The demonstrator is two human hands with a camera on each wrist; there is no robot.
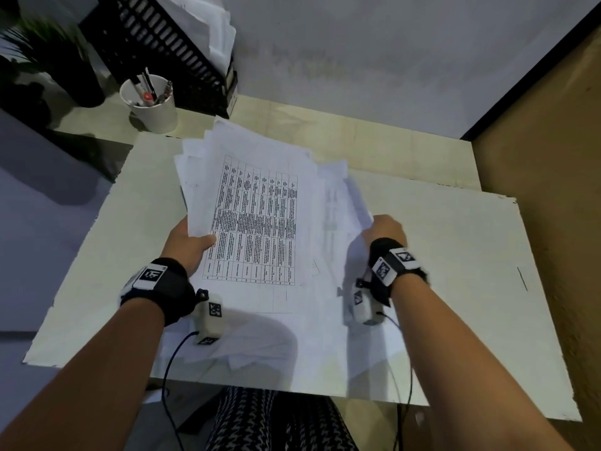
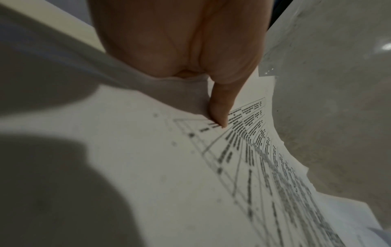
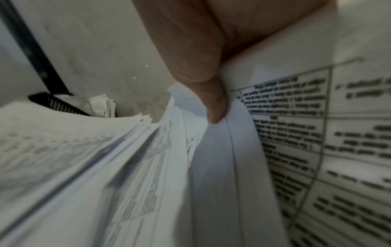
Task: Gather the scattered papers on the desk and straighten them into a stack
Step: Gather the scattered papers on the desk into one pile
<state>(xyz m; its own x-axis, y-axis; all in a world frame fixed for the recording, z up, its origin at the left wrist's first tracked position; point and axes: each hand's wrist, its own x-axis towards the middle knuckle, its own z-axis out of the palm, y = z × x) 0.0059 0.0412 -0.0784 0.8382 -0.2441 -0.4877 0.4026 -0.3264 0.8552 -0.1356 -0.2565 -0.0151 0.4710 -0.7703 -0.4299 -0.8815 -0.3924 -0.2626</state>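
Held above the desk (image 1: 455, 255), papers (image 1: 260, 206) fanned, light, floppy, probably slippery: left hand (image 1: 188, 242) pinching left edge, right hand (image 1: 385, 231) clamping right edge; best gripped at both sides.

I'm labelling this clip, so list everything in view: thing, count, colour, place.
papers: an uneven bundle, white, top sheet a printed table, held over the desk
desk: one, off-white, under the bundle
cup: one, white, holding pens, far left
file tray: one, black, holding paper, behind the cup
plant: one, dark, far left corner
wrist bands: two, black with white markers
left hand: grips the bundle's left edge, thumb on top
right hand: grips the bundle's right edge
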